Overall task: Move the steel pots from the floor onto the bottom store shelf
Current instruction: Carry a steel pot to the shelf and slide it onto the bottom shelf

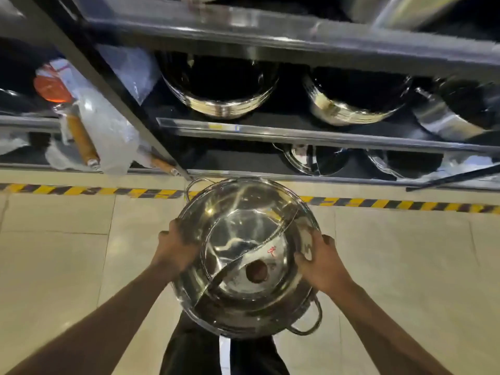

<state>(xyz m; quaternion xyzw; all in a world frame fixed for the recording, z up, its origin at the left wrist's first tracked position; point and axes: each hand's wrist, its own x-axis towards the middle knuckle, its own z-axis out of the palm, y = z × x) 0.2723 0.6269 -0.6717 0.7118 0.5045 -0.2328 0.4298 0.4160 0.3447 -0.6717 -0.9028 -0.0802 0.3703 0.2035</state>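
Observation:
I hold a wide shiny steel pot [247,255] with a curved divider inside and two loop handles, lifted above the floor in front of the rack. My left hand [176,247] grips its left rim and my right hand [320,262] grips its right rim. The bottom shelf [297,177] lies just beyond the pot. Two steel pots [313,159] [403,163] sit on it to the right, and its left stretch is dark and bare.
The shelf above [270,132] carries three large steel pots. A slanted rack post [113,96] stands to the left, with plastic-wrapped wooden-handled utensils [81,139] beyond it. Yellow-black hazard tape [81,190] runs along the tiled floor [405,266]. My dark trousers [224,353] show below the pot.

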